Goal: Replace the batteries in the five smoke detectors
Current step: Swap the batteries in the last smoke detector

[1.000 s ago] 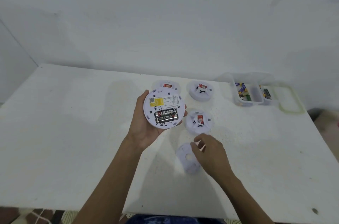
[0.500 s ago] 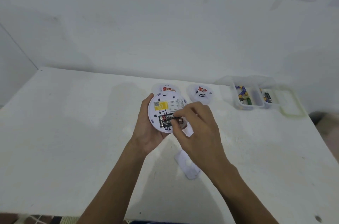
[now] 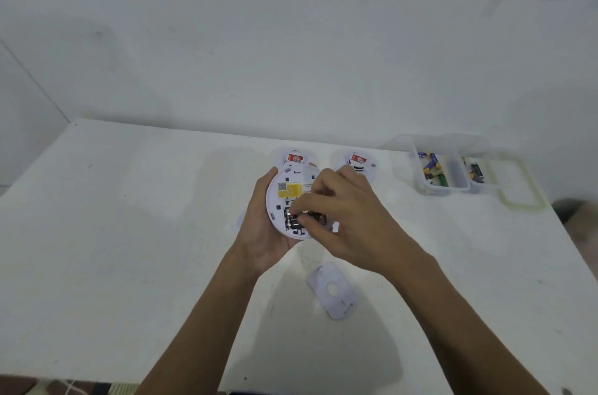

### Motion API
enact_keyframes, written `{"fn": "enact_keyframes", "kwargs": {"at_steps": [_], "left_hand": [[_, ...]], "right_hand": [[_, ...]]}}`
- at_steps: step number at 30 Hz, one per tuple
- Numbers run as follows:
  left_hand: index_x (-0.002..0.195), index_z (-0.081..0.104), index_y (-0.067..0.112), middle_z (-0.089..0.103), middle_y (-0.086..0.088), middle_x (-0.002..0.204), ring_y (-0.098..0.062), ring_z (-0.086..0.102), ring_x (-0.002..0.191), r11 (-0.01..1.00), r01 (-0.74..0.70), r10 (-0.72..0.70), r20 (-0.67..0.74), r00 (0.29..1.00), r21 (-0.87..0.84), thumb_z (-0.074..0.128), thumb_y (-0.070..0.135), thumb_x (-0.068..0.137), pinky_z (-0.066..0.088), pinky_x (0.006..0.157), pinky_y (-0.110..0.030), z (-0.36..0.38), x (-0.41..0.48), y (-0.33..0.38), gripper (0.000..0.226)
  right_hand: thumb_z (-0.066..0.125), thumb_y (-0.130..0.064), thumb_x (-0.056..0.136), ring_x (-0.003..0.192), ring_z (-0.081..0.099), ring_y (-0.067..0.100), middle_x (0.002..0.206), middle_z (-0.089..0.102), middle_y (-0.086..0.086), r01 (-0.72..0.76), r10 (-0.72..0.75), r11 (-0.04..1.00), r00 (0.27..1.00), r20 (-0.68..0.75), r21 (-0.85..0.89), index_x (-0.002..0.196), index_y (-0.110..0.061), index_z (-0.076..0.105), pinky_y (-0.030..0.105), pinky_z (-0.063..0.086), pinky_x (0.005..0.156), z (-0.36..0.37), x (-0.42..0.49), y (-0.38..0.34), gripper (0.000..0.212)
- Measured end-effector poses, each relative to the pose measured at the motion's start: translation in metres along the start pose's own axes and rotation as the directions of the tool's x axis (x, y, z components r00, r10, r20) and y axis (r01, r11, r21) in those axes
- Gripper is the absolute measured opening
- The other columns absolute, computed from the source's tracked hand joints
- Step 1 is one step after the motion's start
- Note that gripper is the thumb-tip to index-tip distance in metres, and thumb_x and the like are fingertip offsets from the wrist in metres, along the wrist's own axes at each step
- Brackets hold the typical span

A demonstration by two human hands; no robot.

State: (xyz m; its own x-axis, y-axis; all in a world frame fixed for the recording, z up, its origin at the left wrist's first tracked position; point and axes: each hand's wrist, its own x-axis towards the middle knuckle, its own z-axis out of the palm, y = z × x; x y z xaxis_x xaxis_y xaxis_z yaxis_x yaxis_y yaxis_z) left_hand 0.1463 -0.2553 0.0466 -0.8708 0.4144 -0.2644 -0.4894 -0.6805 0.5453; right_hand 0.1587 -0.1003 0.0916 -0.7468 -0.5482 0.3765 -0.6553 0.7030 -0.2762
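Observation:
My left hand (image 3: 262,220) grips a round white smoke detector (image 3: 289,197), its back side with a yellow label facing up, held above the table. My right hand (image 3: 349,220) reaches over it and its fingertips pinch a black battery (image 3: 296,220) in the detector's open compartment. The detector's white cover plate (image 3: 333,289) lies flat on the table below my hands. Two more detectors with red stickers stand behind, one (image 3: 295,157) just past the held one, the other (image 3: 357,160) to its right. Any further detectors are hidden by my hands.
A clear two-compartment plastic box (image 3: 453,189) with several loose batteries stands at the back right, its green-rimmed lid (image 3: 521,203) lying beside it. The white table (image 3: 129,249) runs to a white wall at the back.
My right hand rose from the cover plate on the table to the held detector and took hold of a battery in its compartment. The left hand kept the detector steady.

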Motion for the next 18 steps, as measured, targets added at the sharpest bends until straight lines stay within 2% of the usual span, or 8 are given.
{"fn": "enact_keyframes", "kwargs": {"at_steps": [3, 6, 8, 10, 12, 14, 16, 18], "left_hand": [[0.107, 0.075, 0.020, 0.071, -0.008, 0.111, -0.023, 0.070, 0.095, 1.000, -0.012, 0.012, 0.015, 1.000, 0.012, 0.037, 0.048, 0.090, 0.058, 0.076, -0.038, 0.003, -0.002, -0.001, 0.050], [0.088, 0.080, 0.024, 0.075, -0.003, 0.097, -0.017, 0.073, 0.085, 0.998, -0.042, 0.041, 0.011, 0.999, 0.041, 0.037, 0.043, 0.084, 0.059, 0.067, -0.032, 0.008, -0.005, 0.001, 0.047], [0.090, 0.080, 0.025, 0.075, -0.003, 0.100, -0.018, 0.072, 0.088, 0.997, -0.057, 0.056, 0.013, 0.998, 0.051, 0.041, 0.043, 0.082, 0.059, 0.067, -0.032, 0.008, -0.006, 0.002, 0.043], [0.087, 0.080, 0.027, 0.076, -0.001, 0.097, -0.016, 0.073, 0.086, 0.994, -0.092, 0.092, -0.007, 0.996, 0.062, 0.051, 0.042, 0.073, 0.058, 0.065, -0.029, 0.011, -0.008, 0.003, 0.036], [0.077, 0.080, 0.030, 0.077, 0.004, 0.087, -0.011, 0.073, 0.078, 0.990, -0.115, 0.114, 0.017, 0.993, 0.076, 0.051, 0.042, 0.065, 0.057, 0.061, -0.023, 0.010, -0.006, 0.003, 0.034], [0.078, 0.080, 0.031, 0.076, 0.005, 0.082, -0.010, 0.073, 0.074, 0.989, -0.112, 0.109, 0.038, 0.993, 0.100, 0.048, 0.042, 0.070, 0.057, 0.061, -0.024, 0.014, -0.007, 0.004, 0.035], [0.083, 0.080, 0.029, 0.076, 0.002, 0.077, -0.013, 0.072, 0.069, 0.992, -0.100, 0.099, 0.017, 0.995, 0.081, 0.054, 0.041, 0.069, 0.057, 0.059, -0.028, 0.013, -0.008, 0.003, 0.032], [0.072, 0.080, 0.030, 0.076, 0.002, 0.076, -0.012, 0.072, 0.066, 0.991, -0.103, 0.102, 0.019, 0.995, 0.082, 0.050, 0.040, 0.078, 0.056, 0.054, -0.026, 0.011, -0.006, 0.002, 0.033]], "right_hand": [[0.053, -0.030, 0.089, 0.078, 0.042, 0.021, 0.084, 0.051, -0.003, 0.035, -0.034, 0.999, 0.998, 0.051, -0.011, 0.097, -0.029, 0.068, 0.045, 0.042, 0.067, -0.003, 0.002, 0.001, 0.017], [0.051, -0.030, 0.089, 0.076, 0.038, 0.019, 0.082, 0.044, -0.006, 0.061, -0.055, 0.997, 0.991, 0.119, -0.042, 0.098, -0.032, 0.065, 0.042, 0.040, 0.067, -0.007, 0.007, 0.001, 0.017], [0.051, -0.030, 0.090, 0.075, 0.035, 0.017, 0.081, 0.037, -0.009, 0.082, -0.070, 0.994, 0.985, 0.159, -0.072, 0.098, -0.034, 0.064, 0.037, 0.036, 0.066, -0.009, 0.011, 0.000, 0.016], [0.052, -0.029, 0.089, 0.074, 0.033, 0.016, 0.081, 0.034, -0.009, 0.119, -0.096, 0.987, 0.976, 0.195, -0.107, 0.099, -0.035, 0.062, 0.033, 0.030, 0.065, -0.010, 0.015, 0.000, 0.015], [0.050, -0.030, 0.090, 0.074, 0.033, 0.016, 0.079, 0.038, -0.007, 0.151, -0.115, 0.979, 0.964, 0.239, -0.135, 0.099, -0.035, 0.061, 0.032, 0.027, 0.066, -0.012, 0.018, 0.000, 0.014], [0.048, -0.032, 0.091, 0.074, 0.034, 0.017, 0.078, 0.041, -0.005, 0.171, -0.124, 0.973, 0.953, 0.277, -0.153, 0.098, -0.036, 0.059, 0.031, 0.027, 0.066, -0.014, 0.020, 0.000, 0.014], [0.046, -0.033, 0.091, 0.074, 0.035, 0.018, 0.078, 0.043, -0.005, 0.191, -0.133, 0.967, 0.943, 0.304, -0.170, 0.096, -0.036, 0.058, 0.031, 0.024, 0.066, -0.015, 0.022, 0.000, 0.013], [0.046, -0.033, 0.091, 0.073, 0.034, 0.018, 0.077, 0.042, -0.005, 0.219, -0.150, 0.958, 0.934, 0.325, -0.186, 0.096, -0.036, 0.056, 0.030, 0.020, 0.067, -0.016, 0.023, 0.000, 0.012]]}}
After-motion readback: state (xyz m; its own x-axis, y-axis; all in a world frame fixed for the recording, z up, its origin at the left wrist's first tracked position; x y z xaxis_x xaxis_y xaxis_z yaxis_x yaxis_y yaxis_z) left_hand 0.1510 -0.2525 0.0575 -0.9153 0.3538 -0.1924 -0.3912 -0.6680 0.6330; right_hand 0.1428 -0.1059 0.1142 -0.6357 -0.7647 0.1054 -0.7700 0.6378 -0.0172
